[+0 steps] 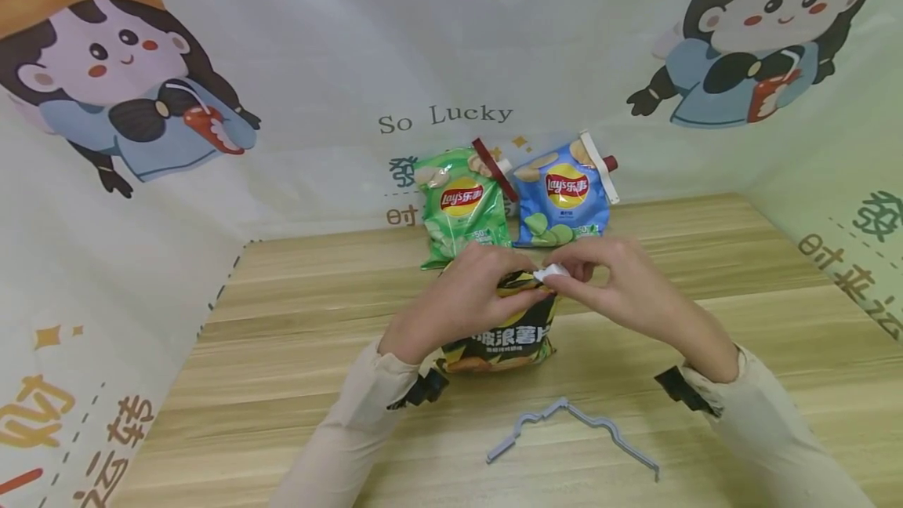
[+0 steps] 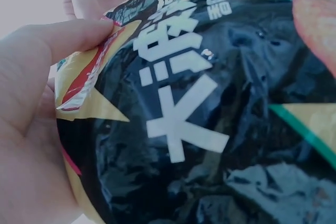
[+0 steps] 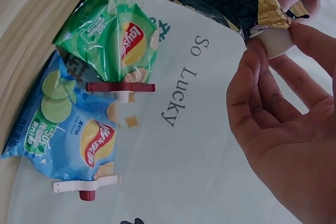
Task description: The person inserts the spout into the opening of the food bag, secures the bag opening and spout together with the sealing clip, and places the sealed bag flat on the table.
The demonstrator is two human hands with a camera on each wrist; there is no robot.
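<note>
A black potato chip bag with white lettering stands on the table in the head view. My left hand grips its gathered top edge, and in the left wrist view the thumb presses on the folded foil. At the bag's upper right corner, my right hand pinches a small white piece between thumb and fingers. That piece touches the gold foil edge; its full shape is partly covered by the fingers. Nearer the person lies a thin grey-blue plastic strip, bent into a wide angle.
Behind the hands, a green chip bag with a dark red clip and a blue chip bag with a white clip lean at the printed backdrop. The wooden table runs beneath everything.
</note>
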